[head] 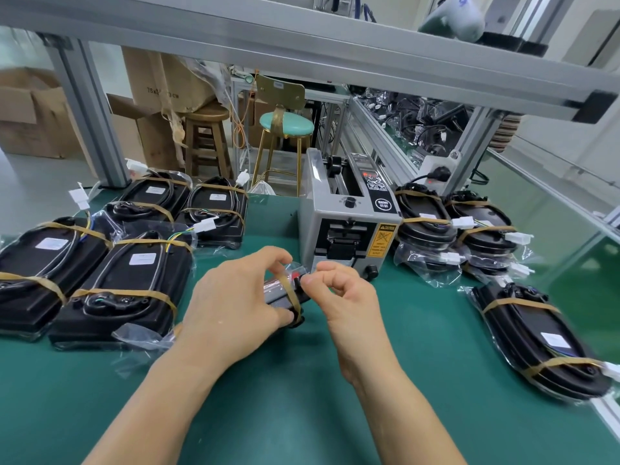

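My left hand (235, 297) grips a black oval part in a clear bag (285, 293), standing on its edge on the green mat (302, 397). A tan rubber band runs around the part. My right hand (342, 293) pinches the clear bag's end with thumb and forefinger, just in front of the grey tape dispenser (349, 223). Most of the part is hidden behind my left hand.
Several banded black parts in bags lie at the left (127, 283), beside the dispenser at the right (459, 226), and one at the near right (536, 340). Aluminium frame posts (90, 112) stand behind. Stools (285, 129) and cardboard boxes (30, 112) are beyond the table.
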Action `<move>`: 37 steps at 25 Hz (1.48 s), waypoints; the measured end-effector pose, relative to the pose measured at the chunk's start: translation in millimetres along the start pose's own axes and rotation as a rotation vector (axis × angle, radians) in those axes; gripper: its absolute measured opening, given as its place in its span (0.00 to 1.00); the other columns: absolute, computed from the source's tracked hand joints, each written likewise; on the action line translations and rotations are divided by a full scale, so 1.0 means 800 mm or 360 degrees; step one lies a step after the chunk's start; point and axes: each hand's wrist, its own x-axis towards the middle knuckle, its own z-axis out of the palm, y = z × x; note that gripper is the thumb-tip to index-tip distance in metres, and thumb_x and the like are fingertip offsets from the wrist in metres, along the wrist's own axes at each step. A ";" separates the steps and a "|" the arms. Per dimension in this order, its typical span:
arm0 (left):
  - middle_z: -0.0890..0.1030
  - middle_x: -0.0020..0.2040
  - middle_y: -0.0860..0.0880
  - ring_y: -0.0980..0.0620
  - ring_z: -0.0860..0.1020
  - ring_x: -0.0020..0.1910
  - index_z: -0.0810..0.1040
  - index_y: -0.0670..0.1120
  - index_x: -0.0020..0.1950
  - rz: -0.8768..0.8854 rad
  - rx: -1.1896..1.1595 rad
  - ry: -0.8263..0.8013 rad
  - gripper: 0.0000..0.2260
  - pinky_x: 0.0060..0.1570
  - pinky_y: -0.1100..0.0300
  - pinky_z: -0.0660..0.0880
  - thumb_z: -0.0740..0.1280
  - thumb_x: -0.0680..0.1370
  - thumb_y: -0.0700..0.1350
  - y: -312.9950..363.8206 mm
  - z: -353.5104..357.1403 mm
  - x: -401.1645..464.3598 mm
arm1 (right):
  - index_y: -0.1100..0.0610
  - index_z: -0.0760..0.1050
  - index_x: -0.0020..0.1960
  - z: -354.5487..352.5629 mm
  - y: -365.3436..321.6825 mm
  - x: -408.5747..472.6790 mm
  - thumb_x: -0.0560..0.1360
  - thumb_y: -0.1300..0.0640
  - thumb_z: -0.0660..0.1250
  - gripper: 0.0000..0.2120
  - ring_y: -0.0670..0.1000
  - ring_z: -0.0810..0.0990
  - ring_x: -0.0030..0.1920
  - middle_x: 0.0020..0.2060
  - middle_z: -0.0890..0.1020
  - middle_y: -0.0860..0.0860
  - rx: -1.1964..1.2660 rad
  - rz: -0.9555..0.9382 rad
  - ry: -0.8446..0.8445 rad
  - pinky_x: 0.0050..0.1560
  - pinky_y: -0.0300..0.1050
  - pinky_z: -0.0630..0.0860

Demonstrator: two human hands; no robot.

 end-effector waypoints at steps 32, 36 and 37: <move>0.83 0.55 0.52 0.54 0.80 0.56 0.81 0.55 0.57 0.0310 -0.1316 0.0081 0.31 0.58 0.62 0.74 0.79 0.55 0.41 -0.037 -0.037 -0.003 | 0.37 0.55 0.75 -0.058 0.003 0.014 0.60 0.50 0.81 0.52 0.30 0.54 0.72 0.73 0.58 0.33 -0.0639 -0.0380 -0.0728 0.66 0.22 0.55; 0.83 0.52 0.50 0.51 0.80 0.53 0.82 0.51 0.56 0.0430 -0.1859 0.0075 0.32 0.54 0.59 0.77 0.70 0.55 0.29 -0.054 -0.028 -0.005 | 0.42 0.62 0.70 -0.041 -0.028 0.030 0.60 0.59 0.82 0.46 0.36 0.71 0.63 0.63 0.72 0.40 -0.0731 -0.0626 -0.0709 0.64 0.31 0.66; 0.83 0.53 0.50 0.51 0.80 0.53 0.81 0.51 0.57 0.0429 -0.1857 0.0066 0.34 0.53 0.58 0.77 0.67 0.56 0.27 -0.058 -0.030 -0.007 | 0.44 0.66 0.66 -0.038 -0.033 0.034 0.60 0.61 0.82 0.41 0.38 0.75 0.56 0.56 0.76 0.39 -0.0734 -0.0653 -0.0709 0.59 0.32 0.69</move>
